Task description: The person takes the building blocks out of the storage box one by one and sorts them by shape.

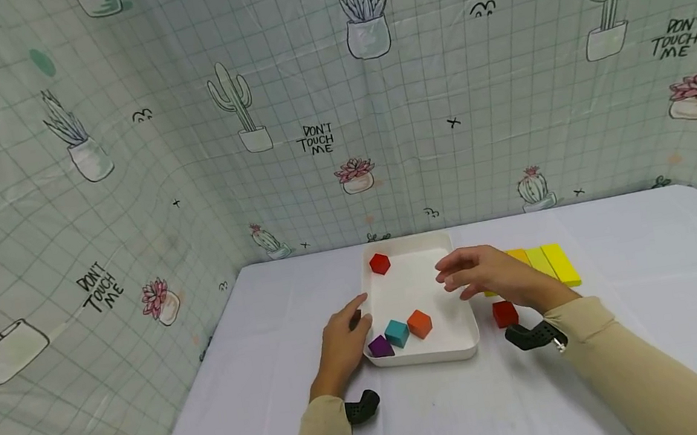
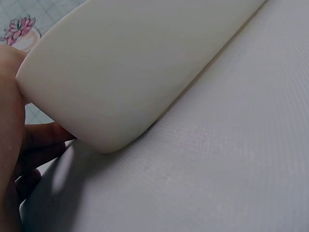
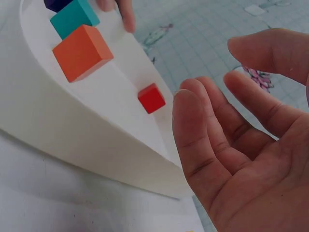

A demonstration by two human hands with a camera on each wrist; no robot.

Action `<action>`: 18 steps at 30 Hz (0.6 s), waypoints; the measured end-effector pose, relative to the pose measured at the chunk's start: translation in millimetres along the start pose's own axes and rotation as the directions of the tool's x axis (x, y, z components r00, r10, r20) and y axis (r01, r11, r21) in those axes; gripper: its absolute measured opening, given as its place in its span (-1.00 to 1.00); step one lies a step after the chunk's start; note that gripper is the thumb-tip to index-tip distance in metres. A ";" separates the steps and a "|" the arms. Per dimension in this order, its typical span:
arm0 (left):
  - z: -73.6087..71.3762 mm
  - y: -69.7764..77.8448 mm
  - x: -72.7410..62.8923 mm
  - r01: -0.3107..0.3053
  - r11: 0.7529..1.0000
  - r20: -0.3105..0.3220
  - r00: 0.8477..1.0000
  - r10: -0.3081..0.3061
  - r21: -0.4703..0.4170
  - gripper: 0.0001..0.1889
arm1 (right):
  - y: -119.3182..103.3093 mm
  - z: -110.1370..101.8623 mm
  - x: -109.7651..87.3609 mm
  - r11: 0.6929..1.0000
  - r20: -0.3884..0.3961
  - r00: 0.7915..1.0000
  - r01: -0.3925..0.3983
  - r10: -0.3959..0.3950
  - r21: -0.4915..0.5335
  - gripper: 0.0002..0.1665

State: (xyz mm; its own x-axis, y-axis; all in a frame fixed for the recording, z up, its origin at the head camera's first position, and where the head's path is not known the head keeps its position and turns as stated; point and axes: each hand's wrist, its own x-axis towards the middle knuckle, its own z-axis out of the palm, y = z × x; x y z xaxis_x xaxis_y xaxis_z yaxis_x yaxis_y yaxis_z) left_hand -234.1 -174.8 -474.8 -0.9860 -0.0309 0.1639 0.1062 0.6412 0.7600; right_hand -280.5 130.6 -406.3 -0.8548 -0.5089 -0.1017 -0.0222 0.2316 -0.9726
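Note:
A shallow white tray (image 1: 414,275) lies on the table. Its left wall is gripped by my left hand (image 1: 340,339), with fingers on the outside in the left wrist view and fingertips over the rim in the right wrist view. Above the tray's right rim hovers my right hand (image 1: 495,274), fingers loosely bent and holding nothing. Inside the tray, a purple cube (image 1: 380,346), a teal cube (image 1: 397,333) and an orange cube (image 3: 79,54) sit at the near left. A red cube (image 3: 152,98) stands at the far left.
Outside the tray, a second red cube (image 1: 505,313) rests on the white-covered table (image 1: 445,413), below my right hand. Yellow blocks (image 1: 558,265) lie side by side farther right, partly hidden by that hand. A patterned cloth (image 1: 437,84) hangs behind the table.

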 end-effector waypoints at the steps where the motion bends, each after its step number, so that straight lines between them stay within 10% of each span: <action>1: -0.3 0.3 -0.3 0.000 1.000 0.000 1.000 0.000 -0.004 -0.55 | -1.4 1.9 1.2 1.000 0.010 1.000 -0.003 0.003 -0.007 -0.46; 18: 0.1 2.7 -1.4 0.022 1.000 0.007 1.000 -0.022 -0.002 -0.54 | -1.9 31.6 25.3 0.992 0.160 0.987 -0.007 0.026 -0.123 -0.47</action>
State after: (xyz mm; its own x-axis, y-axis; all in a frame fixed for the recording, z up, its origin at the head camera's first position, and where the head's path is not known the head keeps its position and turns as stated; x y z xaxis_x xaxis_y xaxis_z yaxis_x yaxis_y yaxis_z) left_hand -232.4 -173.0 -473.0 -0.9890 -0.0397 0.1422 0.0842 0.6390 0.7646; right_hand -285.7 91.1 -413.7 -0.7610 -0.6288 -0.1596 -0.0798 0.3349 -0.9389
